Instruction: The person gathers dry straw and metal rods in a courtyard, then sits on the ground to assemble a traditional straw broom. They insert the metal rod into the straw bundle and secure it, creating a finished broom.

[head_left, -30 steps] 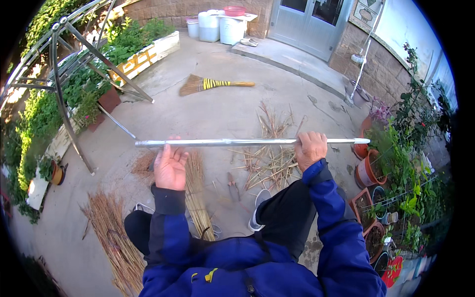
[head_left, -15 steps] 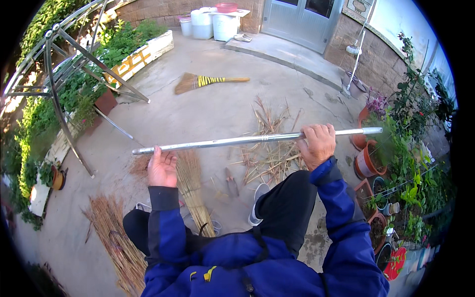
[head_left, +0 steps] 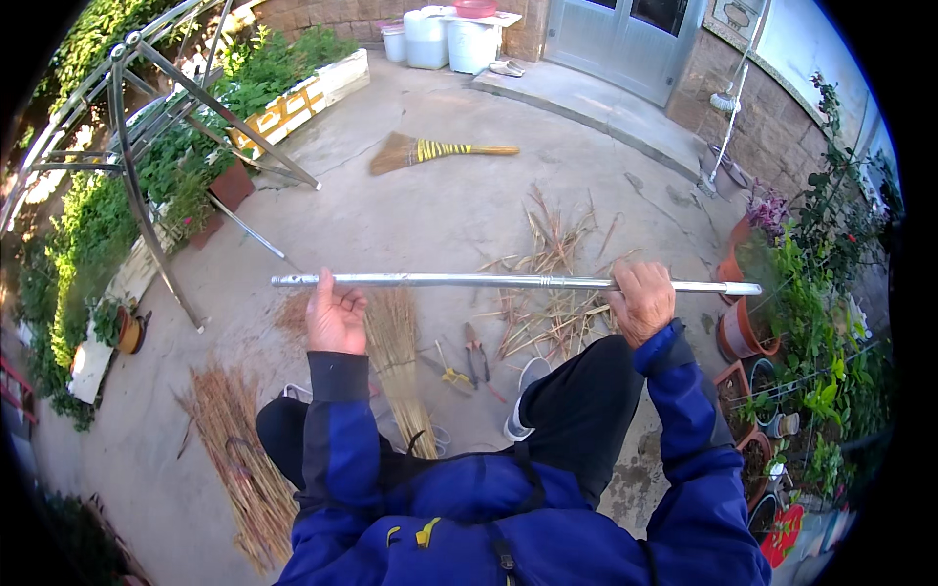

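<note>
Concrete yard, straw bundles and pliers below. Metal pole back to level after tilting half a second ago. Left hand cups it loosely, palm up; right hand fully closed around it.

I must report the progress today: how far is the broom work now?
Done: one finished broom lies on the concrete. In hand: the left hand and right hand grip a bare metal pole held level. Left: the straw bundle under it is not on the pole; loose stalks and more straw lie unused beside pliers.
</note>
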{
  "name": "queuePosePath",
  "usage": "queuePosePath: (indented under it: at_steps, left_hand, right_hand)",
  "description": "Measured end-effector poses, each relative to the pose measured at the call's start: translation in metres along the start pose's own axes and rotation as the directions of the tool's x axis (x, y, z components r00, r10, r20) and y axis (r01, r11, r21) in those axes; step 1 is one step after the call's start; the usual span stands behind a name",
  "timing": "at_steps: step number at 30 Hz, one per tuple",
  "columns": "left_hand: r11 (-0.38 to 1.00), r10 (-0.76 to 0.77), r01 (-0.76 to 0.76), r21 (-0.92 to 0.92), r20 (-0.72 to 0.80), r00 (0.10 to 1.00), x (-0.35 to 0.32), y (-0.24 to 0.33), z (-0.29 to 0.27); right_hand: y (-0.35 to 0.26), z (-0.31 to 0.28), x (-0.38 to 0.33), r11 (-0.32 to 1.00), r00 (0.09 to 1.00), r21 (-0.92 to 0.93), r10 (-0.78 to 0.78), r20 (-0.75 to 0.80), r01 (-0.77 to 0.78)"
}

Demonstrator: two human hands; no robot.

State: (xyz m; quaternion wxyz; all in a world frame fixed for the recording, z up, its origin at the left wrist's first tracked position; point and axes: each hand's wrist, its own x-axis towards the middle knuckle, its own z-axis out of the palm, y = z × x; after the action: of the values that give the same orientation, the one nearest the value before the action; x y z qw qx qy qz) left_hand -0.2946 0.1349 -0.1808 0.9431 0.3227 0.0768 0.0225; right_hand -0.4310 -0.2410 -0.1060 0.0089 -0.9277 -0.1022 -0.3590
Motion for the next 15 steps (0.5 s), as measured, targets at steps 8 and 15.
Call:
queuePosePath:
  at_steps: [8,15]
  left_hand:
    - [0.999,0.031,-0.032,0.007,0.09,0.995,-0.002,0.0,0.003]
    - [1.0,-0.016,0.02,-0.018,0.193,0.981,-0.004,-0.002,0.005]
  right_hand:
    - [-0.008,0.002,-0.009,0.985,0.958,0.143,0.057,0.282,-0.101]
    - [0.002,0.011,-0.019,0.937,0.911,0.293,0.056,0.409,-0.19]
